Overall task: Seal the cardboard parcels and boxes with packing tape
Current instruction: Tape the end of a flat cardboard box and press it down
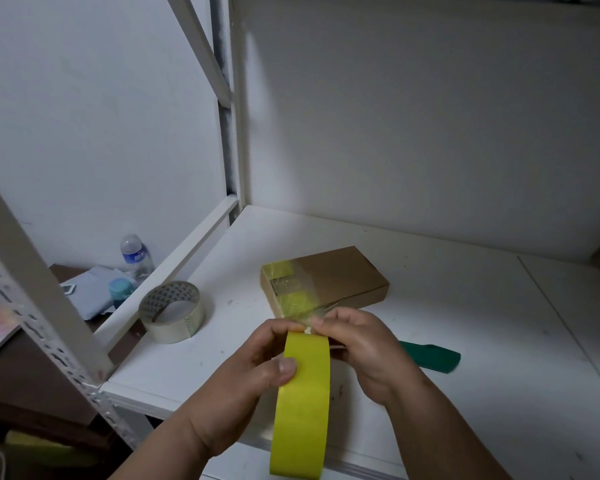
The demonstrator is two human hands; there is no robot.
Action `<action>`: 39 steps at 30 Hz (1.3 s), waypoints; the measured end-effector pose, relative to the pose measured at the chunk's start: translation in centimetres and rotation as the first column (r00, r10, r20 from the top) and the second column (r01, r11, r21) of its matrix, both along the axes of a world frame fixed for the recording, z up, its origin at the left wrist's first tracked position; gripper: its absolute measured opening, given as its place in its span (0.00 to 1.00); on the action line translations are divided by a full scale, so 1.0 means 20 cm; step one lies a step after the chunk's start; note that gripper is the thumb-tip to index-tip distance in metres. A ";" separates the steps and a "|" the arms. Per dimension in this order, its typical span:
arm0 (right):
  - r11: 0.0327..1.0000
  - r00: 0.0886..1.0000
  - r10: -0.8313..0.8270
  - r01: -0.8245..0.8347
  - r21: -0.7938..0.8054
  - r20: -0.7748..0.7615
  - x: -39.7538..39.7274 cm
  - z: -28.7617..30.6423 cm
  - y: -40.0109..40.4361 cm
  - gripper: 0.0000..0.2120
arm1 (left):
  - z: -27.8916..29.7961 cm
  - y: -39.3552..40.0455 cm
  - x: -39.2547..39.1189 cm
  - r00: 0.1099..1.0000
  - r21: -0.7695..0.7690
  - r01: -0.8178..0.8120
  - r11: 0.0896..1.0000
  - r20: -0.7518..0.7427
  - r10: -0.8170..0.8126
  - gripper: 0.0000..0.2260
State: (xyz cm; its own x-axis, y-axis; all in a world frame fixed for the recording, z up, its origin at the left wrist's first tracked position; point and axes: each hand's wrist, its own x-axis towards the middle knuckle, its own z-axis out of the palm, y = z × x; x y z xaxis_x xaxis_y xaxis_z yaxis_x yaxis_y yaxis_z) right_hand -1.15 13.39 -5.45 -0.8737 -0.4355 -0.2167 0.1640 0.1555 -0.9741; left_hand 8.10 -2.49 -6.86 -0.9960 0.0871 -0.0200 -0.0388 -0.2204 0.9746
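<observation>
I hold a yellow tape roll (303,403) on edge in front of me. My left hand (257,368) grips it, thumb pressed on its outer face. My right hand (357,344) pinches the tape's loose end at the top of the roll. Just beyond my fingers, a flat brown cardboard box (340,275) lies on the white shelf board (465,317). Its left end is wrapped in yellowish and clear tape. The freed strip seems to run from the roll toward the box's near edge.
A clear tape roll (172,311) lies left of the box. A green-handled tool (433,355) lies right of my right hand. White shelf uprights (234,133) stand at the left. A water bottle (136,254), blue cap and papers sit on a lower surface at left.
</observation>
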 end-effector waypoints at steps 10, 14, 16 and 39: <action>0.984 0.952 -0.139 0.163 0.069 -0.272 0.10 0.02 -0.03 0.08 | -0.01 -0.03 0.00 1.000 -0.045 -0.003 0.999 0.004 0.003 0.21; 0.978 0.939 -0.152 0.187 0.088 -0.308 0.12 0.02 -0.04 0.09 | 0.00 -0.04 0.01 0.999 -0.052 -0.016 0.999 0.037 0.018 0.27; 0.979 0.942 -0.140 0.178 0.102 -0.304 0.14 0.00 -0.05 0.09 | 0.02 -0.07 0.03 0.996 -0.055 0.001 0.998 0.085 0.004 0.27; 0.855 0.827 0.211 0.102 0.508 -0.522 0.43 -0.21 -0.45 0.10 | -0.04 -0.50 0.41 0.924 -0.357 0.112 0.927 0.381 0.035 0.29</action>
State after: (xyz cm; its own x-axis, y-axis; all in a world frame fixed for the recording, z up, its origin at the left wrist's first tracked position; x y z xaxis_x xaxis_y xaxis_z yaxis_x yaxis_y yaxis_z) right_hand 7.37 4.45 -9.56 -0.8868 -0.4542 0.0860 -0.3874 0.6288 -0.6742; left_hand 16.27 -12.56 -7.70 -0.9032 0.0380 -0.4275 -0.4171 0.1570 0.8952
